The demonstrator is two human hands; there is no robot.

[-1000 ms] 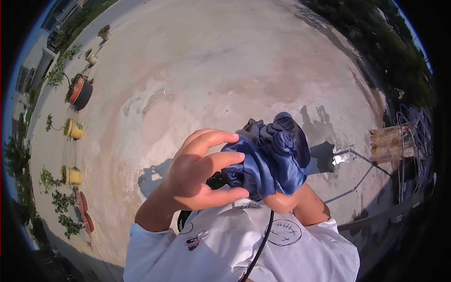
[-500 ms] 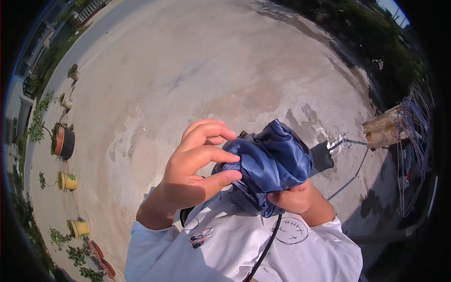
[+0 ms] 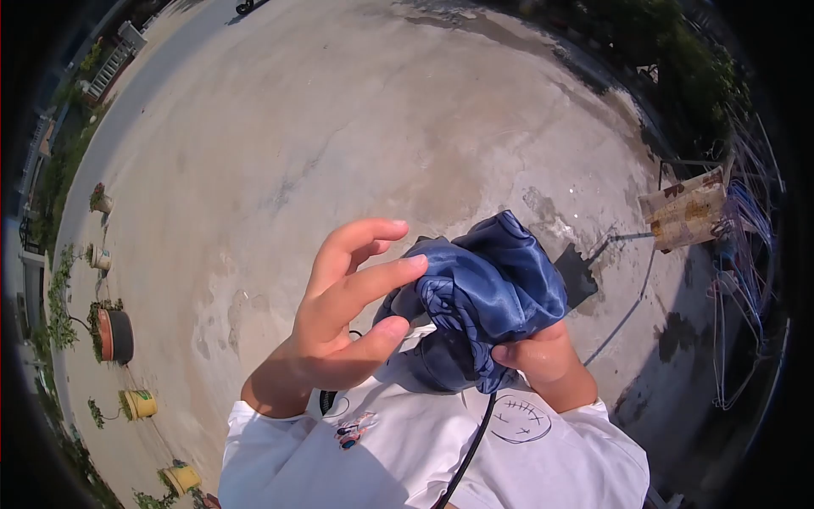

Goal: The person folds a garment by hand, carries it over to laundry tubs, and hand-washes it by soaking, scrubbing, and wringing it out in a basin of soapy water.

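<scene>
A bunched piece of shiny blue cloth (image 3: pixel 509 280) is in front of my chest, with loose folds hanging below. Its exact kind does not show. My right hand (image 3: pixel 547 352) grips it from the lower right, thumb pressed on the fabric and the other fingers hidden behind it. On the left side, my left hand (image 3: pixel 352 297) is open with its fingers spread and curved. The index fingertip is at the cloth's upper left edge; whether it touches cannot be made out. The thumb is apart from the cloth, beside a dark fold.
Concrete ground (image 3: pixel 254 153) stretches ahead. Potted plants (image 3: pixel 114 335) line the left side. To the right stands a worn wooden board (image 3: pixel 687 208) beside a bundle of hangers (image 3: pixel 750 246). A black cord (image 3: pixel 475 441) runs down my white shirt (image 3: pixel 407 467).
My left thumb and fingers have come away from the cloth and spread wider. The right hand keeps its grip. The head view has shifted, and a dark wheeled vehicle now shows at the top.
</scene>
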